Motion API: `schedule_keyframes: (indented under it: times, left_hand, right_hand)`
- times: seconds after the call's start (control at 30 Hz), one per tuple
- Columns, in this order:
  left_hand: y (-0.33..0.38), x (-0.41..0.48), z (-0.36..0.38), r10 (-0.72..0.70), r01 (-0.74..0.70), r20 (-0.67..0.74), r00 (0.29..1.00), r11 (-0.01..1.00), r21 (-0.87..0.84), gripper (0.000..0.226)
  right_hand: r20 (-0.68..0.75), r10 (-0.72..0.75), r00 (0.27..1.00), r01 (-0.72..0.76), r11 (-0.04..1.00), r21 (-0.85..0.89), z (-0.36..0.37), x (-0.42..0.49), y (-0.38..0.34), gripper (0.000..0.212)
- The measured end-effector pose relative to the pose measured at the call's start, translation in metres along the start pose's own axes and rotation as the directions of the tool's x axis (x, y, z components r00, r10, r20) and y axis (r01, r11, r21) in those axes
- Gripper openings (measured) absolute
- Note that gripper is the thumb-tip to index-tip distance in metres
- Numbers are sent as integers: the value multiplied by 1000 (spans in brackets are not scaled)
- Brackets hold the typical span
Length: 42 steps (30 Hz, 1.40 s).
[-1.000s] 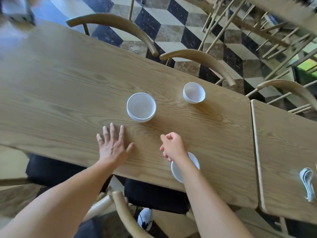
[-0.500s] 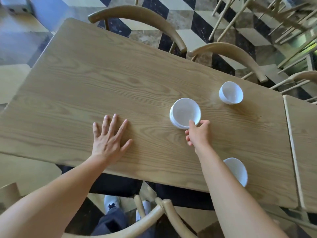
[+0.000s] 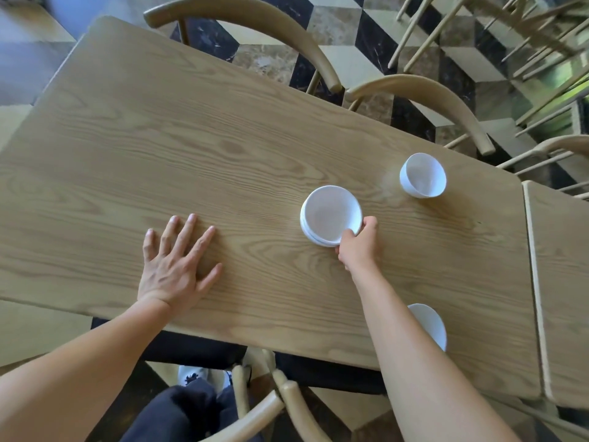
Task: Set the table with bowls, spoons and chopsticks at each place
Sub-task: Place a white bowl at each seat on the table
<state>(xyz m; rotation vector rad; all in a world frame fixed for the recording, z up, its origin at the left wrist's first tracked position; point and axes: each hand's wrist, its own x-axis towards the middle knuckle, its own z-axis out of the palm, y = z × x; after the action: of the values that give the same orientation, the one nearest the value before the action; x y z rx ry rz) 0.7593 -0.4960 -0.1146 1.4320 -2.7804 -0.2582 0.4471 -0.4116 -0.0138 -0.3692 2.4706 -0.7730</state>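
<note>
A stack of white bowls (image 3: 330,213) stands on the wooden table (image 3: 191,161), right of its middle. My right hand (image 3: 358,245) grips the near right rim of the top bowl, thumb over the edge. My left hand (image 3: 177,264) rests flat on the tabletop with fingers spread, well left of the stack. A single white bowl (image 3: 422,175) sits near the far edge, at the right. Another white bowl (image 3: 428,325) sits near the front edge, partly hidden by my right forearm.
Wooden chairs (image 3: 255,30) line the far side, and another chair back (image 3: 271,406) stands at the near side by my legs. A second table (image 3: 564,282) adjoins on the right. The floor has a black and cream cube pattern.
My right hand rose from the near bowl, reached the stack and took hold of its rim. The view shifted, so the table's left end shows more. My left hand stays flat.
</note>
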Motion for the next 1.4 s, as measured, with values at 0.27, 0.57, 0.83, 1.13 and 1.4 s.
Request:
schedule_keyframes:
  times: [0.27,0.57,0.83,1.13,1.4]
  left_hand:
    - [-1,0,3,2,-2,-43,999,1000,7,79]
    - [-2,1,4,11,-12,-25,1000,999,-30,77]
    - [-16,0,-11,125,-113,103,987,987,-116,73]
    - [-201,1,-43,-158,166,153,975,986,-36,75]
    - [-227,0,-44,-178,188,176,968,981,-43,73]
  right_hand:
    - [-71,-67,995,78,984,158,-16,-6,-3,22]
    - [-88,96,991,-52,908,415,-11,-56,-20,22]
    - [57,182,982,-188,876,444,68,-154,-17,23]
    - [198,190,962,-252,897,364,150,-229,-14,18]
    - [235,61,970,-132,945,298,206,-247,-50,23]
